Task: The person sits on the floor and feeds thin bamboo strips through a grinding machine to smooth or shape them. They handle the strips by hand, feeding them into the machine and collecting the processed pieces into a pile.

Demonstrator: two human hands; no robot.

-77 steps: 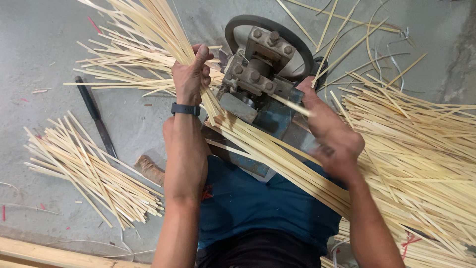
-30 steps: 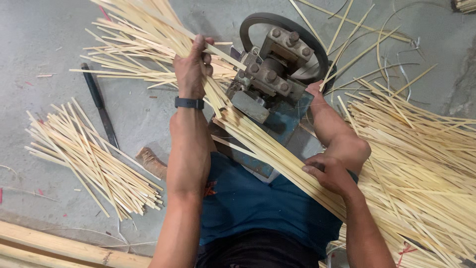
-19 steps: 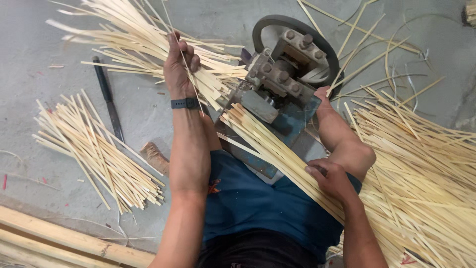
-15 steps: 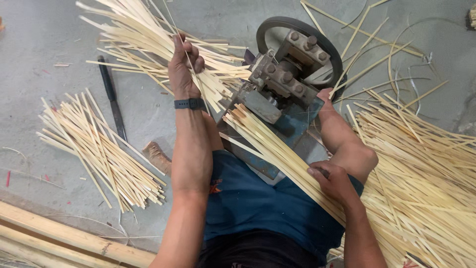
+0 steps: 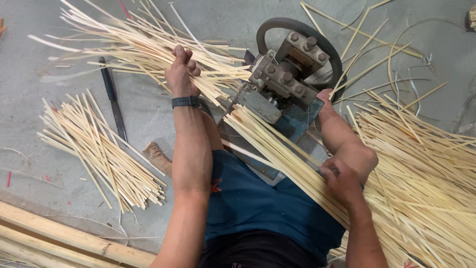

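Note:
My left hand (image 5: 181,72), with a dark band at the wrist, grips thin pale bamboo strips (image 5: 134,47) that fan out to the upper left of a small metal machine (image 5: 282,82). My right hand (image 5: 342,181) is closed on a thick bundle of bamboo strips (image 5: 277,151) that slants from the machine's near side down to the lower right. The machine has bolted rollers and a dark round wheel (image 5: 297,30) behind it. It stands between my knees; I wear blue shorts (image 5: 258,208).
A loose pile of cut strips (image 5: 94,149) lies on the concrete floor at the left, beside a dark flat blade (image 5: 114,101). A big heap of strips (image 5: 426,173) fills the right side. Thick bamboo poles (image 5: 59,238) lie along the lower left edge.
My right hand has slid back along the slanted bundle toward me. My left hand has drawn the strips further out on the far left of the machine.

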